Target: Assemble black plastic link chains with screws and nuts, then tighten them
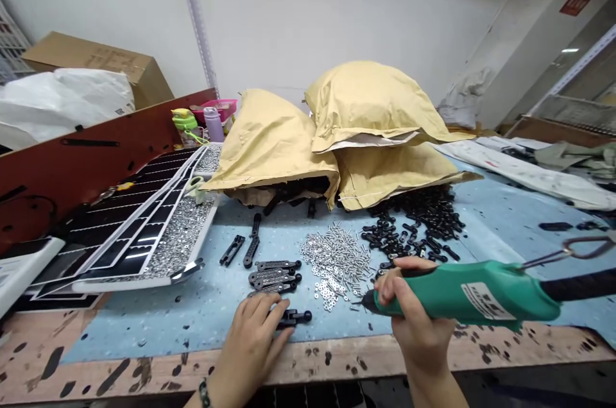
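Observation:
My right hand [409, 305] is wrapped round a green electric screwdriver [471, 292], its black tip pointing left over the blue mat. A cord and a metal hanging loop run off its rear to the right. My left hand [255, 337] is closed on a black jointed plastic part [294, 318] at the mat's front edge; the fingers cover much of it. Just behind lie several similar black arms [274, 276] in a row. A heap of silver screws [337, 257] with small nuts spreads between the hands. Loose black plastic pieces [423, 222] are piled behind the screwdriver.
Stuffed yellow sacks [370, 103] stand at the back; one gapes with black parts inside. On the left, a white-rimmed tray [202, 235] holds metal bits beside black-and-white sheets [139, 209]. Bottles [213, 124], a pink basket [226, 108] and a cardboard box [101, 61] stand farther back.

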A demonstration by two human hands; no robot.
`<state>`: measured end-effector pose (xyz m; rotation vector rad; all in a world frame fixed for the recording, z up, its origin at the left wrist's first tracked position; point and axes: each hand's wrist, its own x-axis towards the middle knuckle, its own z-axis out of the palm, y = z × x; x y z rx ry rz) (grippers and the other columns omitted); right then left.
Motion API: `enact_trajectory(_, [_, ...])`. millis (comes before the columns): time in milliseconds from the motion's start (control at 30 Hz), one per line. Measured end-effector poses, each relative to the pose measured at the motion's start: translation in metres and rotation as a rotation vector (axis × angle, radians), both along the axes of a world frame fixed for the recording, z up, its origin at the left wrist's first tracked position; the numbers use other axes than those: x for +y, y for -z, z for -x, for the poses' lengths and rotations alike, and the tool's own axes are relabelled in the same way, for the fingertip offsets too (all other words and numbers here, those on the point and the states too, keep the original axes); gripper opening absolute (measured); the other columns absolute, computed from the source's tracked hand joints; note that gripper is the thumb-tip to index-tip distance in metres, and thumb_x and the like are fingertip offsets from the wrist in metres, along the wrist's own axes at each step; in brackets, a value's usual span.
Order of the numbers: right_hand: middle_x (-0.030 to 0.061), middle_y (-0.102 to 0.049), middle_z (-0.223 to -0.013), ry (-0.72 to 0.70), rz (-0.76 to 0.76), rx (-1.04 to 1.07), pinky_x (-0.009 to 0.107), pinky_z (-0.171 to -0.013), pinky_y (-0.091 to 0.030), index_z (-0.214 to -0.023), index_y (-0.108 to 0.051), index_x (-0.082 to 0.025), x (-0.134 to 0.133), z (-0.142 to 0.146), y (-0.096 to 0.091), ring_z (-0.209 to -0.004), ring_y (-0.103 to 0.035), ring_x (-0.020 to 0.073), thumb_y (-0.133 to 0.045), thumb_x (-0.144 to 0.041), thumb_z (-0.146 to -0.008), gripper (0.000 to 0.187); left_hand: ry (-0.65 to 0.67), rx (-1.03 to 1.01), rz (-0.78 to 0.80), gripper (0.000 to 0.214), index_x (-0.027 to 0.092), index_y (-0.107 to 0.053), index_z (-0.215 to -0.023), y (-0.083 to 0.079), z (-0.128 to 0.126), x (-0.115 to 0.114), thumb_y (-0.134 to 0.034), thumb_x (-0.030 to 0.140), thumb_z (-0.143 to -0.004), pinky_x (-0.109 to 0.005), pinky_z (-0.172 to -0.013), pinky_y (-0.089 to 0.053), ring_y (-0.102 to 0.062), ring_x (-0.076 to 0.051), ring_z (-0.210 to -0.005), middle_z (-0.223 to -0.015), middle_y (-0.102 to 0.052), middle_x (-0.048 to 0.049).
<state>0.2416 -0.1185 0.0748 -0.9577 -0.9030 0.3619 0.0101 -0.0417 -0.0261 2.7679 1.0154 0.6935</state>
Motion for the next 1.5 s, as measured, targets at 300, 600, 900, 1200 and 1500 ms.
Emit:
enact_trajectory(300, [-0.0027, -0.053, -0.06, 0.023, 0.022, -0.025, 0.033, -0.054, -0.044, -0.098, -0.058, -0.02, -0.002, -0.008, 0.001, -0.052, -0.051, 0.0138, -0.06, -0.023, -0.085, 0.014, -0.052, -0.144, 0.696, 0.016, 0.023, -0.054, -0.103, -0.045, -0.003, -0.012, -0.047, 0.035, -0.093, -0.041, -0.08, -0.048, -0.057, -0.025, -0.093, -0.099, -0.061, -0.0049])
enact_trajectory(600, [-0.003, -0.054, -0.057, 0.009, 0.033, 0.014, 0.032, -0.056, -0.045, -0.096, -0.059, -0.019, 0.002, -0.003, 0.0, -0.051, -0.051, 0.0133, -0.062, -0.02, -0.083, 0.014, -0.1, -0.591, 1.405, 0.038, 0.022, -0.047, -0.116, -0.057, 0.005, -0.015, -0.054, 0.045, -0.086, -0.024, -0.051, -0.044, -0.053, -0.011, -0.058, -0.079, -0.053, 0.0027])
enact_trajectory(900, [0.0013, -0.064, -0.074, -0.229, 0.375, -0.147, 0.026, -0.045, -0.049, -0.093, -0.059, -0.023, 0.01, 0.039, -0.021, -0.058, -0.06, 0.0157, -0.074, -0.026, -0.073, 0.025, -0.011, -0.463, 0.629, 0.035, 0.033, -0.052, -0.122, -0.088, -0.006, -0.023, -0.057, 0.028, -0.088, -0.039, -0.087, -0.051, -0.058, -0.023, -0.104, -0.115, -0.061, -0.0026])
enact_trajectory(1200, [0.0015, -0.067, -0.083, -0.365, 0.368, -0.061, 0.029, -0.062, -0.053, -0.085, -0.057, -0.025, 0.022, 0.061, -0.031, -0.075, -0.063, 0.0184, -0.074, -0.032, -0.073, 0.021, 0.143, -0.636, 0.447, 0.036, 0.029, -0.05, -0.122, -0.109, -0.002, -0.019, -0.051, 0.014, -0.09, -0.029, -0.07, -0.052, -0.06, -0.02, -0.088, -0.099, -0.061, -0.0052])
enact_trajectory(1500, [0.0001, -0.064, -0.082, -0.354, 0.281, -0.107, 0.025, -0.063, -0.054, -0.087, -0.055, -0.026, 0.026, 0.069, -0.023, -0.07, -0.062, 0.0145, -0.07, -0.037, -0.079, 0.02, 0.153, -0.704, 0.529, 0.035, 0.029, -0.053, -0.117, -0.11, 0.003, -0.023, -0.055, 0.011, -0.087, -0.028, -0.072, -0.048, -0.058, -0.018, -0.086, -0.096, -0.06, -0.0025])
